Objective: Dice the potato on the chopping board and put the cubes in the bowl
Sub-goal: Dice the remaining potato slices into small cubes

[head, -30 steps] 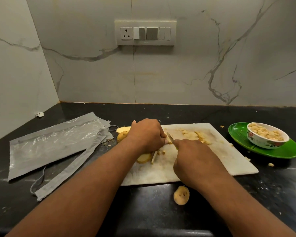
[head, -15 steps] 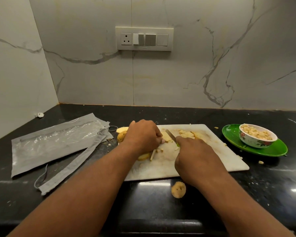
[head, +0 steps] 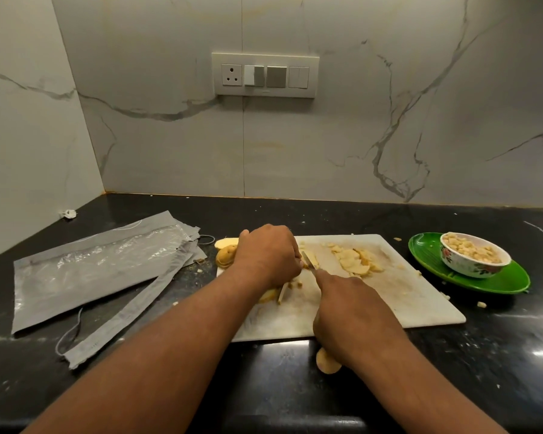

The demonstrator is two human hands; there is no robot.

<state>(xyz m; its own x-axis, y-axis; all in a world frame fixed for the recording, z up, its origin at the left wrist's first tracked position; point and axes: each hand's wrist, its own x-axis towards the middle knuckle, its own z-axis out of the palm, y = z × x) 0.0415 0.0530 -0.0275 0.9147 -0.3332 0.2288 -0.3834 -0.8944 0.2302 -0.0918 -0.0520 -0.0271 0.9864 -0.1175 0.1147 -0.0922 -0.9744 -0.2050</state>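
While the left hand [head: 268,253] hides the potato, knife [head: 308,261] barely shows.

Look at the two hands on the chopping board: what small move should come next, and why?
Probably press the knife down through the potato piece the left hand steadies; the right hand holds the blade right beside those fingers, and uncut slices remain on the chopping board.

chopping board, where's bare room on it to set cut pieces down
The chopping board is bare along its right and near-right part, between the pile of slices and the green plate. The left half is crowded: both hands, left and right, the knife and potato pieces.
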